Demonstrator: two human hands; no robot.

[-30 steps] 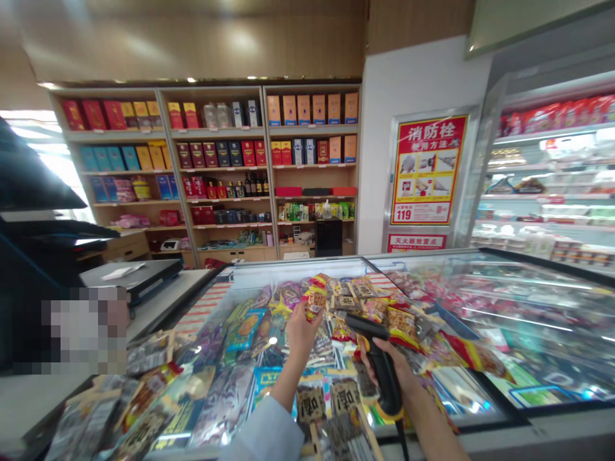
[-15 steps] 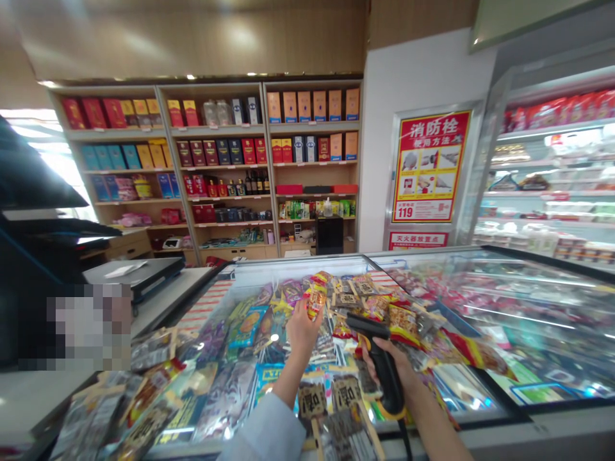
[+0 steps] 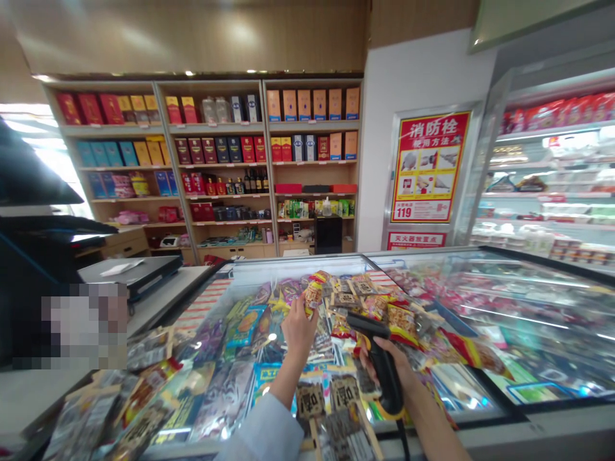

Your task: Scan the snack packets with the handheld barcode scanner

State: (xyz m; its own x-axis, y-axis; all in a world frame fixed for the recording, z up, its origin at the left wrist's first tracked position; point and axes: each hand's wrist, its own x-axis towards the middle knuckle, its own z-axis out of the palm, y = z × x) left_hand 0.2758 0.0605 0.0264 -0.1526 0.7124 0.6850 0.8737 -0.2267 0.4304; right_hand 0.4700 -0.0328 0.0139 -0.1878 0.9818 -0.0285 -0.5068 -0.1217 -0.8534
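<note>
My left hand [image 3: 300,330] is closed on a small red and yellow snack packet [image 3: 314,296], held up above the glass lid of a chest freezer [image 3: 533,419]. My right hand [image 3: 396,368] grips the handle of a black barcode scanner [image 3: 388,365], its head pointing left toward the packet. From the scanner's yellow-ringed base a cable [image 3: 403,438] runs down. Around both hands lie more packets on the glass, among them brown ones [image 3: 343,428] in front and red-yellow ones [image 3: 402,324] to the right.
More packets [image 3: 86,413] are heaped at the front left. A counter with a dark flat device [image 3: 137,275] and a black screen [image 3: 33,166] stands on the left. Shelves [image 3: 221,163] of boxes and bottles line the back wall; a lit display fridge [image 3: 552,192] is at the right.
My left hand has moved very slightly left with the packet, and the packet looks a little turned. The scanner in my right hand stays almost still.
</note>
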